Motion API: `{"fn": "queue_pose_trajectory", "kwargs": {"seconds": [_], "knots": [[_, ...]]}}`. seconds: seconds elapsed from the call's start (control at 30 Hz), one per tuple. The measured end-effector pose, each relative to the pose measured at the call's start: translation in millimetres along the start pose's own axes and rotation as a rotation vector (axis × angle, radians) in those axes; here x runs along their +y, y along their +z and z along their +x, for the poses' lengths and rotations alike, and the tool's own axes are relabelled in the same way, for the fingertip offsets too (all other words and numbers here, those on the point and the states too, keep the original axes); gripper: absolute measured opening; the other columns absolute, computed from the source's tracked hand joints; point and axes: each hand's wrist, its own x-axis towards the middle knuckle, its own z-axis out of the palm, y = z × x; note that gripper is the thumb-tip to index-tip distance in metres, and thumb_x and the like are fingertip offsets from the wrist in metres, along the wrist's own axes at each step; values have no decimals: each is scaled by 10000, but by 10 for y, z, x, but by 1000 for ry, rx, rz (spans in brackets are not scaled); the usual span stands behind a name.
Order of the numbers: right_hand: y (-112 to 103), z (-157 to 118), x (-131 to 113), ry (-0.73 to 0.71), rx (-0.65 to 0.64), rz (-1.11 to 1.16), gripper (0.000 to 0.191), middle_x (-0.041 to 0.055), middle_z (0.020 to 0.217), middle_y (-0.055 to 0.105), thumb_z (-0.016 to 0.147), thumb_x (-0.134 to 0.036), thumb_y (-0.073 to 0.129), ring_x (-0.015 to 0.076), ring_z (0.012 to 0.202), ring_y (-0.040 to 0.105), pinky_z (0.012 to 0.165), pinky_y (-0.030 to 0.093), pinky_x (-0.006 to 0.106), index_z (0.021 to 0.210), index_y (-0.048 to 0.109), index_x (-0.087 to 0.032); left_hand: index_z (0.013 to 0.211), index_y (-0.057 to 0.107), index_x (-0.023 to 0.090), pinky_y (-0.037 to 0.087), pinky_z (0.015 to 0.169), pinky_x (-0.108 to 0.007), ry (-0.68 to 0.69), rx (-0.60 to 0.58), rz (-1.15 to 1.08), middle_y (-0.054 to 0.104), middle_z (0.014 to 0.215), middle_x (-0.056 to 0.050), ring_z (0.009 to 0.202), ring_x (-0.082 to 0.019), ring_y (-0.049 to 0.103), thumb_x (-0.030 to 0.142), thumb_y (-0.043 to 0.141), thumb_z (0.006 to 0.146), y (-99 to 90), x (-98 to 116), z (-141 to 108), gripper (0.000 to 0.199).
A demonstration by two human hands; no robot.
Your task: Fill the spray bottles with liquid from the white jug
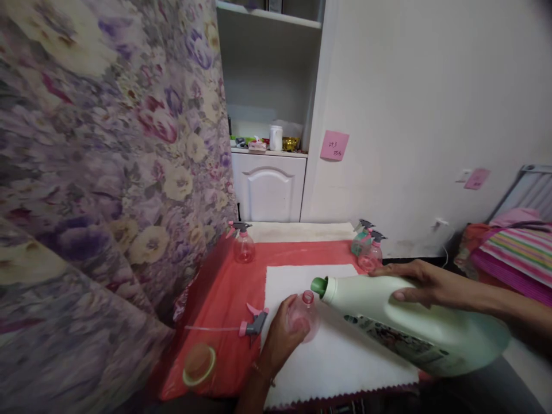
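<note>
My left hand (282, 333) is wrapped round a clear pink spray bottle (307, 316) without its top, over the white cloth (336, 368). In my right hand (414, 282) is a large pale green jug (388, 322), tilted on its side. The jug's dark green spout (319, 286) is close by the small bottle's open neck; whether liquid flows I cannot tell. A grey and pink spray trigger (253, 323) with a thin tube lies left of my left hand. Nearer me on the red table cover is a round cap with a pale green rim (199, 364).
At the table's back left stands another pink spray bottle (244, 246). A green spray bottle (357, 242) and a pink one (371, 256) stand at the back right, near the jug. A flowered curtain (129, 172) borders the left side; striped bedding (517, 253) lies at right.
</note>
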Motion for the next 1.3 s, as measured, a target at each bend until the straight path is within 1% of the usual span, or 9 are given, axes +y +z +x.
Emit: {"fn": "queue_pose_trajectory", "kwargs": {"seconds": [0.1, 0.23, 0.37, 0.43, 0.63, 0.83, 1.07, 1.2, 1.3], "knots": [[-29, 19, -116, -43, -25, -30, 623, 54, 961, 721, 780, -545, 653, 195, 669, 617, 558, 471, 262, 1335, 590, -271, 1325, 470, 236, 376, 1105, -414, 24, 0, -25, 563, 1375, -82, 1289, -261, 501, 221, 633, 773, -5, 25, -3, 576], [-53, 51, -281, -99, -72, -71, 591, 54, 1027, 719, 800, -546, 631, 247, 814, 657, 671, 514, 291, 1314, 609, -256, 1320, 467, 217, 387, 1093, -413, 7, -19, -49, 566, 1368, -93, 1277, -257, 509, 221, 630, 778, -13, 64, -12, 565], [-80, 80, -368, -124, -138, -121, 518, 51, 1111, 706, 853, -493, 601, 266, 934, 662, 784, 523, 320, 1316, 599, -262, 1299, 481, 234, 399, 1079, -401, -5, -18, -89, 581, 1351, -79, 1262, -255, 522, 220, 646, 765, -24, 94, -16, 559], [-96, 90, -391, -122, -156, -136, 492, 48, 1120, 710, 866, -466, 599, 269, 959, 666, 817, 525, 332, 1315, 598, -265, 1279, 495, 242, 402, 1074, -399, -3, -12, -105, 595, 1331, -72, 1249, -255, 533, 212, 647, 763, -26, 100, -15, 539], [-128, 125, -472, -142, -165, -213, 483, 42, 1146, 721, 874, -437, 590, 271, 991, 679, 854, 535, 346, 1327, 594, -268, 1253, 519, 238, 428, 1039, -386, -10, 16, -83, 621, 1282, -61, 1208, -249, 557, 200, 660, 751, -21, 77, -19, 523], [-150, 141, -584, -145, -178, -259, 473, 29, 1158, 721, 891, -425, 582, 254, 1008, 681, 867, 536, 323, 1336, 584, -268, 1234, 538, 253, 437, 1036, -388, -12, 33, -100, 632, 1267, -46, 1197, -246, 565, 197, 656, 742, -9, 50, -26, 509], [-183, 159, -658, -141, -191, -281, 475, 20, 1215, 702, 891, -420, 594, 260, 1073, 663, 927, 520, 335, 1349, 570, -295, 1233, 532, 234, 443, 1032, -372, -15, 22, -104, 628, 1266, -55, 1202, -247, 560, 208, 664, 747, -10, 70, -24, 505], [-196, 176, -694, -147, -220, -266, 471, 30, 1227, 692, 893, -424, 589, 255, 1081, 659, 914, 528, 325, 1340, 579, -274, 1226, 546, 250, 442, 1028, -362, -23, 27, -98, 637, 1255, -43, 1193, -246, 570, 208, 666, 734, -17, 85, -24, 507], [-201, 185, -724, -152, -231, -261, 476, 51, 1222, 691, 894, -431, 584, 269, 1073, 659, 906, 532, 347, 1335, 586, -252, 1226, 550, 253, 436, 1034, -374, -28, 36, -96, 640, 1257, -40, 1194, -248, 570, 205, 662, 730, -24, 93, -23, 511]]}}
